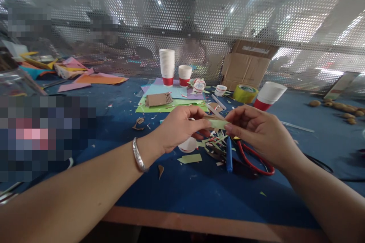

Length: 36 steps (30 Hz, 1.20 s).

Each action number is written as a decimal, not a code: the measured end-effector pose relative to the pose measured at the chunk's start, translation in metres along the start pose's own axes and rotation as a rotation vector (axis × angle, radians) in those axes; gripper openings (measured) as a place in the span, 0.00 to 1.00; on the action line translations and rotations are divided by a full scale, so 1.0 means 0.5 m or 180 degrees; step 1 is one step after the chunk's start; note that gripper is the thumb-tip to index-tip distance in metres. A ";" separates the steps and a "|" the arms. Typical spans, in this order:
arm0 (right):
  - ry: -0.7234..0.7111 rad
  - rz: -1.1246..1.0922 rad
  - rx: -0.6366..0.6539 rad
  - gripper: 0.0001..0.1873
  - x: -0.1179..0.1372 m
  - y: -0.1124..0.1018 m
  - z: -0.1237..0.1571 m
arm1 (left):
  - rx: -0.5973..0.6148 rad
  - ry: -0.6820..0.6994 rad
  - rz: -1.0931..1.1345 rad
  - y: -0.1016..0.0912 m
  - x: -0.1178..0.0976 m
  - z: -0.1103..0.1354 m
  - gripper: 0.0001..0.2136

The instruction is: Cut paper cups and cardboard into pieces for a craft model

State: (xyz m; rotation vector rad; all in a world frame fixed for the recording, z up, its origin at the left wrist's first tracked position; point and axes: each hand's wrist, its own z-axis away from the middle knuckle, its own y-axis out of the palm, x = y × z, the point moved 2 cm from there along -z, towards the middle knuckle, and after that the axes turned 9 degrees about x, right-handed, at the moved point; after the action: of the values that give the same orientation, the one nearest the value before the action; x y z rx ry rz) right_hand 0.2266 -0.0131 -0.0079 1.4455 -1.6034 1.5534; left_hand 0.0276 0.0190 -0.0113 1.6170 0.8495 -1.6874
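Note:
Between my two hands a small strip of pale green paper (218,124) is stretched level above the table. My left hand (188,123) pinches its left end, and my right hand (251,125) pinches the right end. Beneath them lies a heap of paper scraps (215,142) in green, white and brown. A white round paper piece (188,145), perhaps a cup bottom, sits under my left hand. Another green paper piece (191,158) lies just in front. Below my right hand are a blue pen-like tool (229,155) and scissors with red handles (258,169), their blades mostly hidden.
Stacked paper cups (167,66) stand at the back, with another stack (270,95) tilted at right. Corrugated cardboard (159,100) rests on coloured sheets (142,108). Yellow tape (245,93) stands before a cardboard box (245,64). A perforated screen (137,15) rises behind the table.

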 end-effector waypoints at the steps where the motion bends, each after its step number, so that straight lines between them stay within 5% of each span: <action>1: 0.0007 -0.0010 -0.0012 0.13 0.000 0.000 0.000 | 0.0008 -0.0022 -0.0022 0.000 -0.001 0.001 0.05; 14: 0.0025 0.0116 0.0015 0.12 0.004 0.001 0.001 | 0.0624 -0.0177 -0.0292 0.003 0.002 0.005 0.09; 28: -0.0094 -0.0223 -0.0207 0.20 -0.009 -0.006 0.002 | 0.0306 -0.0067 0.0063 0.002 0.003 -0.002 0.08; 36: 0.0014 -0.0447 0.0047 0.20 -0.005 0.010 0.003 | 0.0331 0.0119 0.0317 0.004 -0.005 0.001 0.07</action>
State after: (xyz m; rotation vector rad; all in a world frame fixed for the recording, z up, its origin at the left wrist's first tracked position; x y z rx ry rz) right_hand 0.2233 -0.0148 -0.0127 1.5268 -1.4574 1.4905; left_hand 0.0292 0.0176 -0.0091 1.7361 0.6972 -1.6606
